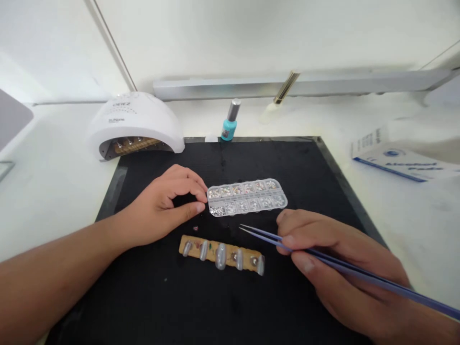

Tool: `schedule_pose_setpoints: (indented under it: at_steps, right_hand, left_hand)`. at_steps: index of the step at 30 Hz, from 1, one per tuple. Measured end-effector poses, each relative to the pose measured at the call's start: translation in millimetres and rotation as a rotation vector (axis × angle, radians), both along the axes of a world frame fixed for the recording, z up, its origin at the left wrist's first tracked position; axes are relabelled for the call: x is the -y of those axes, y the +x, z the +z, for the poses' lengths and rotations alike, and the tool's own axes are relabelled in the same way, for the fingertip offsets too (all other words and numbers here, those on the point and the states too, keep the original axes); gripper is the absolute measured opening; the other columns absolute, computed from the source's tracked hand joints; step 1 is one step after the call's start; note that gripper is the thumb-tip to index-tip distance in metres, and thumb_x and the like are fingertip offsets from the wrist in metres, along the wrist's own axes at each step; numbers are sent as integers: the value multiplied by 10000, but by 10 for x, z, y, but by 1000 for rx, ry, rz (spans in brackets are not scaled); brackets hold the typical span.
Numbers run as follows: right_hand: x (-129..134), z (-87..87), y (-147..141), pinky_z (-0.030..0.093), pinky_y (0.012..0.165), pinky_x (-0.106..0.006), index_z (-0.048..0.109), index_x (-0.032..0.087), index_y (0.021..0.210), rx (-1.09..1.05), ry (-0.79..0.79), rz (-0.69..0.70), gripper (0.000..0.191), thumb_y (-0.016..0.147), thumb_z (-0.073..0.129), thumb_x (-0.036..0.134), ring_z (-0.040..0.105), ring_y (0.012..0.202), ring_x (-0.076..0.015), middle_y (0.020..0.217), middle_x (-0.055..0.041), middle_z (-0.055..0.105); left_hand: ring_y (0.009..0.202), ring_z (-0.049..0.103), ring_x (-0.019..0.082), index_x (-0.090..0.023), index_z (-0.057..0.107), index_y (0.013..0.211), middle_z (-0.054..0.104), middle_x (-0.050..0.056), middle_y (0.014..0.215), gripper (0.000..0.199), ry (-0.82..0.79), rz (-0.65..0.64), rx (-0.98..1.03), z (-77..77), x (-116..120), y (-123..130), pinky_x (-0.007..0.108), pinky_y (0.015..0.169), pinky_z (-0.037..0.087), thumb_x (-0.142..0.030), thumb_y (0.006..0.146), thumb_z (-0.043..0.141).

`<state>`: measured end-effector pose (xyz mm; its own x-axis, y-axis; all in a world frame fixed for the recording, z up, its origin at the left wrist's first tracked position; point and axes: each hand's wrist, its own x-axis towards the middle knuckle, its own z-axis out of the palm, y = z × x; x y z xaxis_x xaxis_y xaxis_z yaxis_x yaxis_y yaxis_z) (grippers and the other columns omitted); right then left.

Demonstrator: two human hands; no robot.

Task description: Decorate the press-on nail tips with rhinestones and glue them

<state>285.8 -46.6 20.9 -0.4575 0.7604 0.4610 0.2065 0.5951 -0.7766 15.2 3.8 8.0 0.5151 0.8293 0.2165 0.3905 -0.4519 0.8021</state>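
On the left there's the left hand (154, 211), thumb and index finger set narrow at the left end of the clear case (247, 196); can't tell if they pinch it or just rest against it. Small gem (195, 228) sits loose on the black mat (179, 297) near that thumb; looks tiny and slippery, so fine points round its sides would be my pick.

Next is the tan strip (247, 256), lying on the mat on the near side of the case; its long axis goes left to right, right end angled a bit toward the wearer. 5 clear nail tips (221, 256) sit across it, pointing roughly away from the wearer; they look light, smooth and kinda fragile, so I'd hold the strip by its ends or long edges and leave them alone.

The case is flat on the mat beyond the strip, 2 rows of 6 compartments with little bits in them; long axis left to right too, right end slightly farther off; probably light, stiff plastic, slides easily and spills if tipped; short ends or rim seem the safe hold.

Far right, the right hand (345, 292) has a closed hold on the purple tweezers (424, 298); points aim left and slightly away, a narrow gap between them, nothing visible in it; slim, springy metal by the look, best pinched along the middle.
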Motion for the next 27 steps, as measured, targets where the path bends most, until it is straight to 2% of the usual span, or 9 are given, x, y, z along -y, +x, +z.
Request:
schedule_pose_setpoints:
  at_steps: [2, 5, 10, 12, 15, 18, 24, 27]
  right_hand:
    - [-47, 78, -24, 531, 546, -316, 676, 220, 924, 23, 40, 39, 106, 864, 701, 305, 640, 670, -198, 742, -55, 642]
    - [-148, 200, -55, 531, 551, -322, 686, 221, 897, 71, 75, 97, 174, 851, 716, 386, 631, 667, -197, 750, -60, 640]
    - [-381, 310, -94, 490, 529, -304, 674, 218, 880, 86, 58, 198, 102, 876, 668, 320, 590, 628, -173, 725, -45, 610]
    - [-483, 288, -109, 455, 519, -288, 668, 209, 876, 49, 32, 238, 39, 873, 630, 214, 557, 604, -153, 699, -29, 589]
    - [-607, 188, -129, 440, 549, -291, 657, 184, 860, 16, -4, 308, 141, 825, 569, 79, 527, 602, -138, 669, -18, 577]
    - [-675, 84, -148, 460, 597, -304, 637, 174, 870, 58, -24, 349, 191, 810, 528, 30, 531, 624, -140, 661, -15, 581]
    - [-661, 61, -175, 469, 592, -285, 606, 190, 892, 132, -61, 295, 185, 829, 534, 31, 534, 629, -134, 684, -7, 580]
    - [-610, 74, -176, 503, 604, -286, 598, 187, 913, 194, -57, 295, 200, 824, 534, 20, 565, 641, -137, 707, -15, 608]
  left_hand:
    - [1007, 600, 187, -210, 711, 914, 696, 44, 1029, 130, 36, -6, -11, -40, -10, -11, 335, 914, 462, -157, 913, 593]
    - [1060, 592, 184, -226, 737, 1012, 704, 51, 1084, 260, 84, -2, 3, -105, -13, -32, 338, 936, 473, -110, 952, 512]
    - [1186, 539, 209, -278, 738, 1027, 643, 43, 1236, 425, 148, -142, -42, -112, 6, -49, 381, 1004, 438, -13, 922, 422]
    - [1209, 517, 234, -281, 711, 1099, 626, 47, 1267, 470, 139, -152, -111, -91, 14, -29, 422, 1024, 411, 18, 874, 427]
    - [1180, 522, 252, -258, 657, 1174, 634, 60, 1238, 467, 107, -135, -189, -67, 21, 15, 453, 1012, 390, 10, 855, 446]
    - [1143, 550, 246, -244, 639, 1165, 650, 62, 1207, 413, 92, -114, -206, -61, 28, 43, 440, 999, 393, -15, 876, 454]
    - [1133, 591, 158, -166, 613, 1229, 661, 65, 1230, 402, 62, -145, -59, -66, 31, 32, 271, 981, 489, -12, 897, 448]
    - [1154, 603, 146, -159, 614, 1265, 669, 68, 1241, 419, 49, -143, -36, -67, 24, 26, 242, 998, 507, -17, 902, 460]
